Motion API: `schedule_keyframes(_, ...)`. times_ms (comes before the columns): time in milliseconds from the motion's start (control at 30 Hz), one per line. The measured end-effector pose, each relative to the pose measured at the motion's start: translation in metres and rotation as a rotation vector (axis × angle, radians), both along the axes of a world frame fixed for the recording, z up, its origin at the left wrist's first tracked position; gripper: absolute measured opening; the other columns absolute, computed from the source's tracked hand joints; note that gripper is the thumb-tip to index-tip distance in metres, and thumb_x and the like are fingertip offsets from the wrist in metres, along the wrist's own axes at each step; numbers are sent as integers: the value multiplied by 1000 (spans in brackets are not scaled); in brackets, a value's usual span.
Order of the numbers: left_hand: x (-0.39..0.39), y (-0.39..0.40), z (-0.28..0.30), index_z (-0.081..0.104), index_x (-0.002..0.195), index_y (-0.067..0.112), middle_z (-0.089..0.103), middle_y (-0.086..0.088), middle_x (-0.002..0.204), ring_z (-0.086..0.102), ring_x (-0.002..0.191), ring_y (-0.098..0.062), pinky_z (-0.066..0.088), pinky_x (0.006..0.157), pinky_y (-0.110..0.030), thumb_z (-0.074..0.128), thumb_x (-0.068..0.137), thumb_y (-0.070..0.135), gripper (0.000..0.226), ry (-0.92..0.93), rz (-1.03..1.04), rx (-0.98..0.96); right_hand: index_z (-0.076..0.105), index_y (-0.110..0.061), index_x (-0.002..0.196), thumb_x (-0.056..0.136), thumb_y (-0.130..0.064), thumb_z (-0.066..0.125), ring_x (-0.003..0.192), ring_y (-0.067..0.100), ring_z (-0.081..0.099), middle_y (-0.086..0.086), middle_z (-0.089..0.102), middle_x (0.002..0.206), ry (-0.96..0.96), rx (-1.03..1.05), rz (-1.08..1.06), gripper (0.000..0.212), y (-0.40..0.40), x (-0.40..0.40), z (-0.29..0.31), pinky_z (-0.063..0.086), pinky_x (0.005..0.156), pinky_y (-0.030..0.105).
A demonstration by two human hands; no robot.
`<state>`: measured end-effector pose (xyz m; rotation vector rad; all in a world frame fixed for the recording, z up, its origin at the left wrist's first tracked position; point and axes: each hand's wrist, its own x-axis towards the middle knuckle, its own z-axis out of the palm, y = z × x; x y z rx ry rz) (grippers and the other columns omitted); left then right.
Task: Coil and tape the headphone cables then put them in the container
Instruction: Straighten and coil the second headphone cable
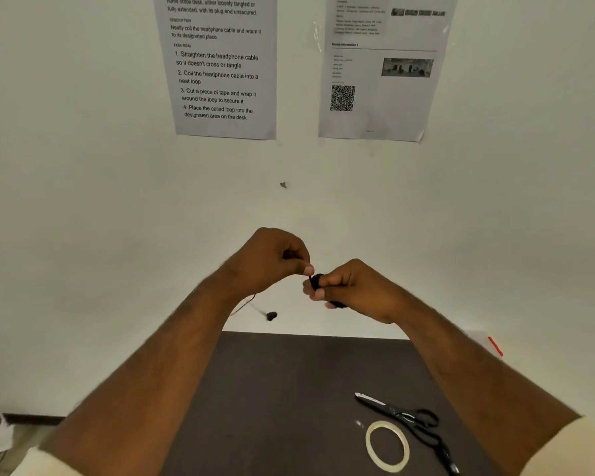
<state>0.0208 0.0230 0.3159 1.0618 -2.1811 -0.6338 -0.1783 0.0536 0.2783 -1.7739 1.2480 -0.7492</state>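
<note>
Now my left hand (272,259) pinches the thin black headphone cable (312,279) while my right hand (351,290) grips its coiled black bundle (318,282) above the dark brown table (289,389).

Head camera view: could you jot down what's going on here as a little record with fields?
left hand: left hand raised above the desk, fingers pinching the thin cable
right hand: right hand holds a black headphone cable coil wound round its fingers
loose end: earbud dangles below the left wrist
desk: dark desk against a pale wall
tools: scissors and tape roll lie untouched, side by side
wall: instruction sheet listing four steps
container: not in view
stage: coiling; no tape on yet
</note>
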Motion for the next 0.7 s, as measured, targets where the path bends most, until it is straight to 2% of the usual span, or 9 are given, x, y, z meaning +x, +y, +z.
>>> schedule_keyframes(100, -3, -4, -5, 74, 78, 14, 71, 5, 75, 64, 67, -5, 53, 63, -22, 73, 82, 11, 5, 173, -88, 73, 70, -7, 109, 90, -6, 60, 104, 26, 68, 10, 71, 111, -242, 190, 98, 21, 10, 1, 7, 56, 88, 46)
schedule_keyframes(200, -7, -4, -19, 71, 79, 12, 69, 4, 71, 63, 66, -9, 53, 62, -25, 65, 89, 7, 13, 409, -136, 214, 69, -3, 109, 86, -7, 60, 104, 35, 67, 20, 69, 111, -444, 281, 143, 25, 15, 0, 15, 56, 83, 52)
schedule_keyframes(300, -21, 4, -39, 68, 81, 10, 67, 0, 71, 63, 70, -15, 53, 68, -27, 54, 95, 1, 22, 648, -150, 425, 71, -3, 106, 83, -8, 59, 99, 34, 69, 19, 70, 108, -612, 309, 159, 27, 17, 4, 21, 58, 76, 52)
schedule_keyframes(400, -43, 15, -54, 69, 93, 11, 65, -4, 75, 62, 73, -19, 54, 69, -33, 45, 98, 0, 26, 859, -145, 662, 74, -4, 101, 77, -10, 64, 95, 31, 71, 17, 71, 106, -827, 328, 150, 26, 17, 10, 22, 58, 73, 52)
schedule_keyframes(500, -59, 25, -59, 64, 92, 15, 61, -2, 67, 54, 58, -12, 44, 53, -26, 37, 103, 14, 29, 921, -107, 721, 76, -6, 97, 69, -12, 69, 93, 28, 71, 15, 72, 104, -982, 304, 110, 29, 16, 16, 17, 59, 72, 51)
schedule_keyframes(567, -63, 29, -61, 58, 85, 14, 50, 1, 58, 37, 45, -8, 31, 43, -21, 34, 102, 12, 30, 982, -37, 755, 76, -8, 94, 69, -12, 68, 93, 27, 72, 14, 72, 105, -1051, 267, 72, 27, 14, 17, 12, 60, 72, 47)
schedule_keyframes(633, -64, 33, -67, 57, 83, 11, 46, -2, 62, 28, 43, -8, 24, 40, -19, 39, 101, 12, 26, 1014, 30, 796, 77, -9, 94, 72, -12, 66, 98, 28, 70, 12, 72, 107, -1137, 211, 29, 25, 11, 17, 11, 59, 77, 45)
schedule_keyframes(700, -65, 40, -75, 64, 84, 9, 46, -1, 61, 27, 43, -8, 23, 39, -19, 50, 100, 20, 25, 988, 73, 810, 76, -11, 95, 79, -10, 60, 104, 29, 68, 11, 71, 109, -1214, 135, -26, 22, 6, 14, 12, 56, 86, 47)
